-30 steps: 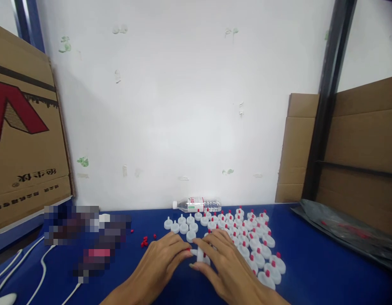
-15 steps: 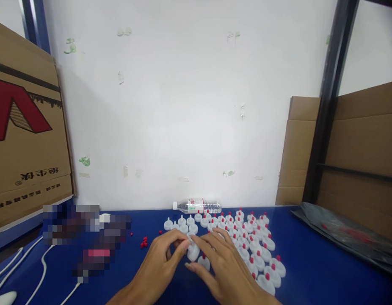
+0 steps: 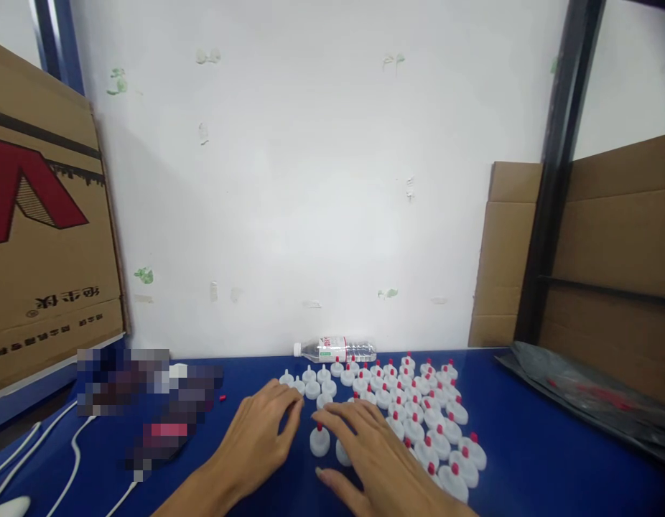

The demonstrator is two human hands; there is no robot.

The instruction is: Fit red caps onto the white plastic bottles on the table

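Near centre of the blue table [image 3: 526, 459]: red-tipped white cap [image 3: 319, 439] is being left standing between both hands.
Left hand [image 3: 260, 438]: loosely spread, holding nothing.
Right hand [image 3: 373, 452]: flat, empty.
Handling: judged light, rigid plastic; best pinched at the round skirt.

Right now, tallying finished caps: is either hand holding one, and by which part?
Neither: the red-tipped cap stands free between left hand and right hand.

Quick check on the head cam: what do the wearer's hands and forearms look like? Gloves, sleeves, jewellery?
Both are bare. The left hand and right hand wear no gloves, and no ring, watch or strap shows on either. The forearms run bare to the bottom edge of the picture, with no sleeve or cuff in view. Fingers are slim, with short, unpainted nails as far as the blur allows. No markings or tape show.
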